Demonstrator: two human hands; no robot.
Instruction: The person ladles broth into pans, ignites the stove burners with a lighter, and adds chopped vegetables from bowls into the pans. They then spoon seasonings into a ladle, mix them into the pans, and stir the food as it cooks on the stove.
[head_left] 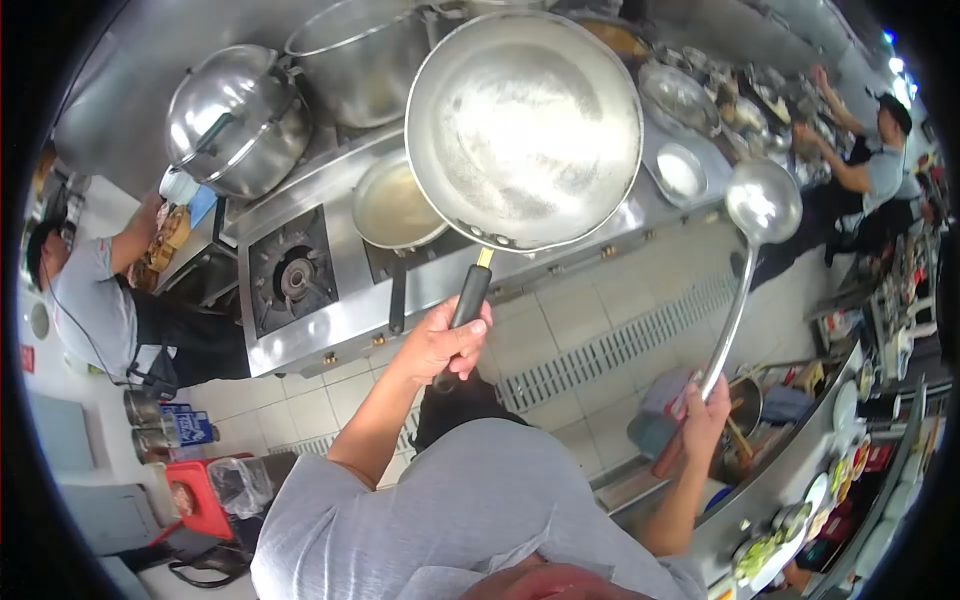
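A wide silver frying pan is held up over the stove's front edge, its inside in view with no food in it. My left hand is wrapped round the pan's black handle. On the right, my right hand grips the lower part of a long metal ladle, whose bowl points up, to the right of the pan. Partly behind the raised pan, a second pan with cloudy contents sits on the stove, its black handle toward me.
Left of the second pan is a bare burner. Large pots stand behind. One co-worker stands at the left, another at the far right. A counter with plates of food runs along the lower right.
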